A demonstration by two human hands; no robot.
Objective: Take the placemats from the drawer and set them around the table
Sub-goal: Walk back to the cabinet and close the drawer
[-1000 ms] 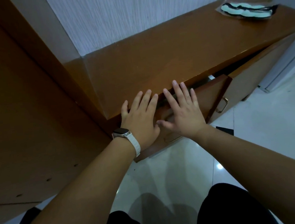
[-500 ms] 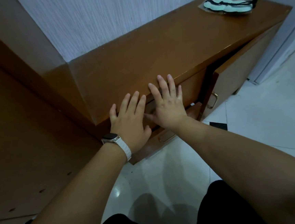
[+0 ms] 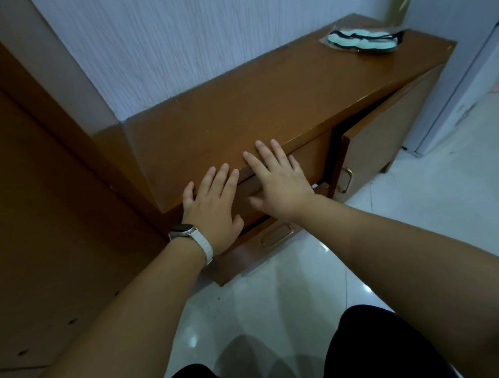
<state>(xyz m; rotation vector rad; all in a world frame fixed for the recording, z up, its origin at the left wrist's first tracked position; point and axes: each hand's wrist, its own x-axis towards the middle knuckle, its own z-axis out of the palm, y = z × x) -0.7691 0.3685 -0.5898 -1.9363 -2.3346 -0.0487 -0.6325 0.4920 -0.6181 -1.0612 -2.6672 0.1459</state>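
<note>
A low brown wooden cabinet [image 3: 265,103] stands against the white wall. My left hand [image 3: 210,204], with a white watch on its wrist, and my right hand [image 3: 277,180] lie flat with straight fingers on the front of the upper drawer [image 3: 312,159], which sits flush under the cabinet top. Below it a lower drawer [image 3: 248,255] with a brass handle sticks out a little. No placemats are in view.
A cabinet door [image 3: 382,135] with a brass handle stands ajar on the right. A pale green and black item in clear plastic [image 3: 362,40] lies on the far end of the cabinet top. A tall brown panel [image 3: 32,207] is at left, white tiled floor [image 3: 426,218] around.
Both hands pushed the upper drawer inward; it was partly out a second ago and now sits flush. The view shifted so the cabinet lies further right.
</note>
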